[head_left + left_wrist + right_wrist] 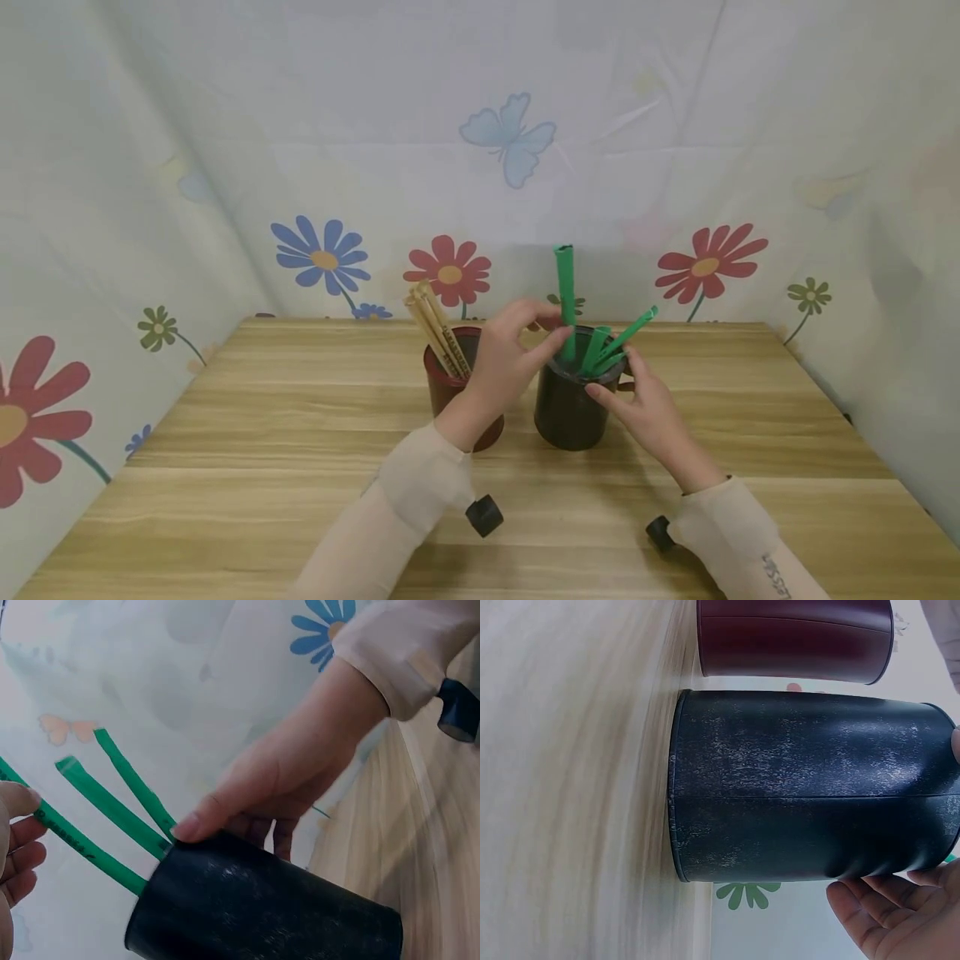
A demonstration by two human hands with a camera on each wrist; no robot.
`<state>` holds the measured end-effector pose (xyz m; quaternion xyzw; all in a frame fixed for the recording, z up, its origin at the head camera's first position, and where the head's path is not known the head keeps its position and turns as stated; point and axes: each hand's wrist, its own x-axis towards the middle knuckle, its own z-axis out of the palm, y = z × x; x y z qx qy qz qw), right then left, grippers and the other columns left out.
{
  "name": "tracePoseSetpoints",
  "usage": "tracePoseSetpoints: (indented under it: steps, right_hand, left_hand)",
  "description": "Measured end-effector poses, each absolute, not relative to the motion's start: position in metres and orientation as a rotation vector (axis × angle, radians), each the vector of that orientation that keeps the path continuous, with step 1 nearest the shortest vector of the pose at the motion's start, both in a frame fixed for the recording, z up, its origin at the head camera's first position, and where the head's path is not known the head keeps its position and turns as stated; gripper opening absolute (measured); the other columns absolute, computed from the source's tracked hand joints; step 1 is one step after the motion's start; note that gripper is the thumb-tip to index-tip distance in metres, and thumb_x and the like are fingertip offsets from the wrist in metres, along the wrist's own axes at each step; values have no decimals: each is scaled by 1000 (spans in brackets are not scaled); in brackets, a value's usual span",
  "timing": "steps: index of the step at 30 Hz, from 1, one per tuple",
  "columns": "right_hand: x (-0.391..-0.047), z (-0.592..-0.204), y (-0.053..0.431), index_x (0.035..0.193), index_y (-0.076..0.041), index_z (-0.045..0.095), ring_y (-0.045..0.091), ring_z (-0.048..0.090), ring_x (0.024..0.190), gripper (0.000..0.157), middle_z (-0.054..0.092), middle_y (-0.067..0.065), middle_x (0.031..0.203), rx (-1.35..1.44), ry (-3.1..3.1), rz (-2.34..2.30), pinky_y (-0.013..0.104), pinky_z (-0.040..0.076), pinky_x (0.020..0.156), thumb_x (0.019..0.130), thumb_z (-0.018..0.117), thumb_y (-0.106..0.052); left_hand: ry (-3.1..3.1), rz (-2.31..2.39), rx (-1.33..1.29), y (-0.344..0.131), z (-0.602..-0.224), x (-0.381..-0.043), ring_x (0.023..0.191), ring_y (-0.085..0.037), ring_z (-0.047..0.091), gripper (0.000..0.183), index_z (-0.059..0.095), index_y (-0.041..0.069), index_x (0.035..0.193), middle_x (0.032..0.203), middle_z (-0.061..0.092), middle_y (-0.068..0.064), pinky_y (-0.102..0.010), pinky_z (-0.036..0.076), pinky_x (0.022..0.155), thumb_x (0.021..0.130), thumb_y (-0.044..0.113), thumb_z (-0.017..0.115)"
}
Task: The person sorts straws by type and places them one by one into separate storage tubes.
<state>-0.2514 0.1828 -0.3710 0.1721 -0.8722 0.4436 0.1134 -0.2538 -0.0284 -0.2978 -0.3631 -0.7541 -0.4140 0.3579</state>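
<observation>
A black cup stands upright on the table, with several long green strips leaning out of its top. My left hand pinches one tall green strip between thumb and fingers; its lower end is inside the cup. Dark writing runs along this strip in the left wrist view. My right hand holds the cup near its rim, thumb at the rim and fingers along the outer side. Left of the black cup is a dark red cup, partly hidden behind my left hand.
Several tan sticks with dark markings lean in the red cup. The wood-grain table ends at a pale cloth backdrop printed with flowers and a butterfly. Small black devices sit at both wrists.
</observation>
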Motion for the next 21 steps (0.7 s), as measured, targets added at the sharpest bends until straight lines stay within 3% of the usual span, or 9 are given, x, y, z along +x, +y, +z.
tracePoseSetpoints:
  steps: [21]
  right_hand:
    - [-253, -371, 185, 150, -7, 25, 35, 48, 126, 74, 49, 21, 139, 497, -2559, 1296, 53, 47, 95, 92, 63, -34]
  left_hand:
    - [-2321, -772, -845, -14, -318, -266, 85, -17, 64, 12, 70, 10, 96, 90, 72, -3, -32, 52, 81, 85, 14, 72]
